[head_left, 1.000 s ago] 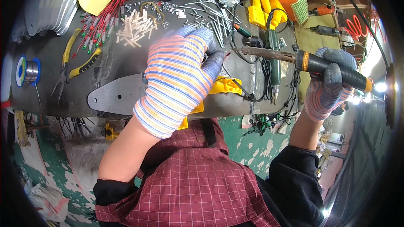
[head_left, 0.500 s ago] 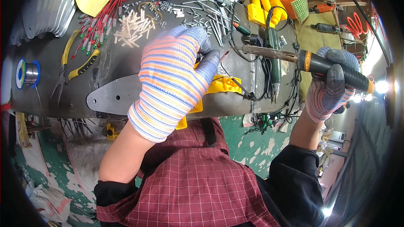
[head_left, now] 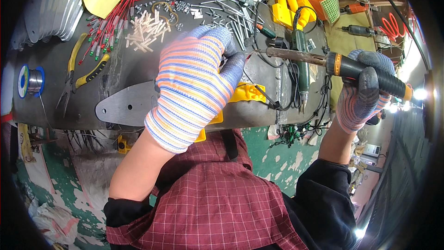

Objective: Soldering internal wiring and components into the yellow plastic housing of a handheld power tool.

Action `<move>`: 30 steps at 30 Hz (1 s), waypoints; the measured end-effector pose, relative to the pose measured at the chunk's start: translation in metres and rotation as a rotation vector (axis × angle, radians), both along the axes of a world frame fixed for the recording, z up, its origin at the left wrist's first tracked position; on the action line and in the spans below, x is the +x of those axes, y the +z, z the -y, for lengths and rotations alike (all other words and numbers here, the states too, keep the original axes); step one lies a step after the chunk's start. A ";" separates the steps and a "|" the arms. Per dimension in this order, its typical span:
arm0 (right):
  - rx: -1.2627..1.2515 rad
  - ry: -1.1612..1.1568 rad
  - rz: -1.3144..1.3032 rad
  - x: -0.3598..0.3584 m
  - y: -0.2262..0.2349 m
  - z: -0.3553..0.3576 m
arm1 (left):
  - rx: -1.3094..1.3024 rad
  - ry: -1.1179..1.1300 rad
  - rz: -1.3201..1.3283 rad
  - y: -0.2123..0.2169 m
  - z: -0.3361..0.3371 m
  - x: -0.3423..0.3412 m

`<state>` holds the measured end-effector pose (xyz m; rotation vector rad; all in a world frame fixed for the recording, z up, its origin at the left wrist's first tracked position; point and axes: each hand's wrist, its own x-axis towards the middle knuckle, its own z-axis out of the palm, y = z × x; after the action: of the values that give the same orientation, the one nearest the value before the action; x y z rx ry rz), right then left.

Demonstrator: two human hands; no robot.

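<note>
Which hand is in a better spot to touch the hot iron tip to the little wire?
Probably the right hand. It already grips the soldering iron, whose tip points at the small wire pinched by the left hand. The left hand is busy holding that wire over the yellow part.

I am in a small electrical workshop, at a dark, worn metal worktop (head_left: 134, 65) crowded with tools and parts. Yellow-handled pliers (head_left: 76, 71) lie near a spool of solder wire (head_left: 31, 81) at my left. Bundles of red wire leads (head_left: 108, 23), short pale plastic sleeves (head_left: 145, 30) and scattered screws and metal pins (head_left: 231, 16) cover the far side. A soldering iron (head_left: 333, 65) with a dark, scorched barrel is in my gloved right hand (head_left: 363, 95). Yellow plastic housings (head_left: 291, 4) pile up at the back, with red-handled scissors (head_left: 393, 25) beside them. Below the worktop edge the green painted floor (head_left: 277, 157) is chipped and stained.
</note>
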<state>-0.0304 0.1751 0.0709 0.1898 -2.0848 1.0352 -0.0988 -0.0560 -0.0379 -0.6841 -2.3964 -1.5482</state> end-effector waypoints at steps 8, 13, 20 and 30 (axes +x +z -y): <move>0.008 0.016 -0.022 -0.003 -0.001 0.001 | 0.003 -0.027 0.055 0.000 -0.002 -0.001; 0.025 -0.019 -0.008 -0.004 0.002 -0.002 | -0.019 -0.022 0.048 0.001 -0.001 -0.004; 0.067 0.030 -0.060 -0.003 0.004 -0.004 | 0.101 0.015 0.003 0.002 0.009 0.001; -0.368 0.220 0.009 0.039 0.000 -0.021 | 0.158 -0.045 0.174 0.010 0.066 0.082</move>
<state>0.0083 0.1966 0.0704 0.2308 -1.8703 1.5328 -0.0169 -0.1221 -0.0278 -0.5975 -2.3584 -1.8631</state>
